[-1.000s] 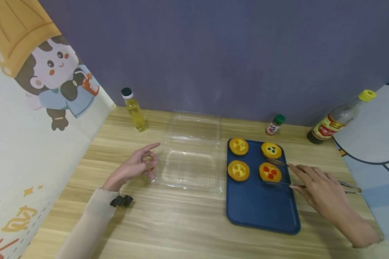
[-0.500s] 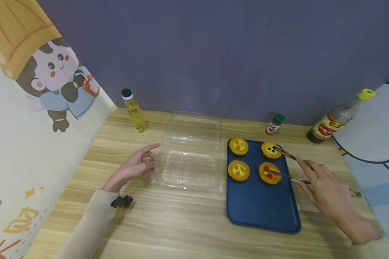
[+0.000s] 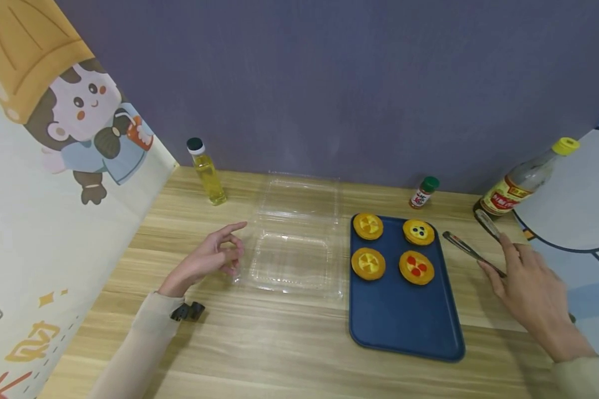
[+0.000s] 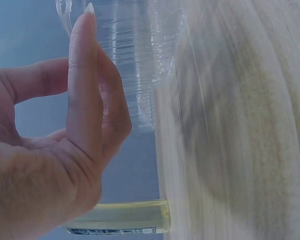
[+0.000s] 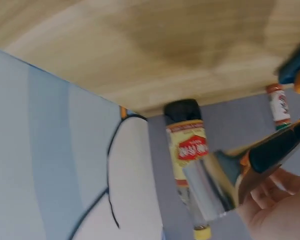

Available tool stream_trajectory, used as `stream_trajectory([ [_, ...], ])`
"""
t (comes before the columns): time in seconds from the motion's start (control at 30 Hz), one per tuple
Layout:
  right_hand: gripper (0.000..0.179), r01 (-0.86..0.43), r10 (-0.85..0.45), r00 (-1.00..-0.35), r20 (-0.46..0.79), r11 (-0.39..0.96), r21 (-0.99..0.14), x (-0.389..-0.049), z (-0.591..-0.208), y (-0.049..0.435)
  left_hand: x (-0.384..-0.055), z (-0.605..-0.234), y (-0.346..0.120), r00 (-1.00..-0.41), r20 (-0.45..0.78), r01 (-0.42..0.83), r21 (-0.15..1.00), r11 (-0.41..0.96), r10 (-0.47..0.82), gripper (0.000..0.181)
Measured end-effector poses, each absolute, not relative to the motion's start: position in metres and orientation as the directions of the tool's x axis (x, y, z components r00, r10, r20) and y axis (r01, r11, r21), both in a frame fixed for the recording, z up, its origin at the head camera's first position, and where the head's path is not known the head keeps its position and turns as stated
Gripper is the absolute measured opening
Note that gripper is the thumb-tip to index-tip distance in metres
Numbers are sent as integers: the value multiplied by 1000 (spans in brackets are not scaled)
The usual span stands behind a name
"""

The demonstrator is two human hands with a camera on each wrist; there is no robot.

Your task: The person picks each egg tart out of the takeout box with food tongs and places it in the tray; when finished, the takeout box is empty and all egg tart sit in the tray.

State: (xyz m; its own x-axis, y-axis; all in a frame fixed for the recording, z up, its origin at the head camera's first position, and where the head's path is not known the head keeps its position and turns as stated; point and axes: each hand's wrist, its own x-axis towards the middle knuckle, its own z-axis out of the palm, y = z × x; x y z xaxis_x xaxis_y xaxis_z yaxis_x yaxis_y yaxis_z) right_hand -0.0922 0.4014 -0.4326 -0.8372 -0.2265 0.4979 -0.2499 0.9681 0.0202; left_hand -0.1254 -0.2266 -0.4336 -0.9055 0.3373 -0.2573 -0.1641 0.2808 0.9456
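Note:
My right hand [image 3: 534, 291] grips a pair of metal tongs [image 3: 471, 249] to the right of the blue tray [image 3: 404, 321]. The tongs' arms are spread, with nothing between the tips. On the tray sit several egg tarts: a blueberry-topped tart [image 3: 419, 232], a red-topped tart [image 3: 416, 267], and two with yellow pieces, the far yellow tart [image 3: 367, 226] and the near yellow tart [image 3: 368, 264]. My left hand [image 3: 207, 257] is beside the left edge of an opened clear plastic box [image 3: 292, 260], index finger extended, other fingers loosely bent; whether it touches the box I cannot tell.
An oil bottle [image 3: 208, 177] stands at the back left. A small green-capped seasoning jar [image 3: 423, 193] is behind the tray. Farther right is a yellow-capped sauce bottle [image 3: 516, 188], close to the tongs. A dark wall [image 3: 309, 88] closes off the back of the wooden table [image 3: 259, 354].
The right hand has moved right with the tongs, away from above the two right tarts to beyond the tray's edge. The tarts and left hand look unmoved.

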Motion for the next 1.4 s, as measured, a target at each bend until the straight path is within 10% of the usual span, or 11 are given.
stream_trajectory([
  [0.5,75,-70,-64,-992,106,996,-54,-101,-454,429,-121,-432,-224,-906,-262,-171,945,280,332,74],
  [1.4,71,-118,-91,-977,193,983,-138,-95,-482,432,-121,-432,-215,-904,-265,-167,941,294,334,73],
])
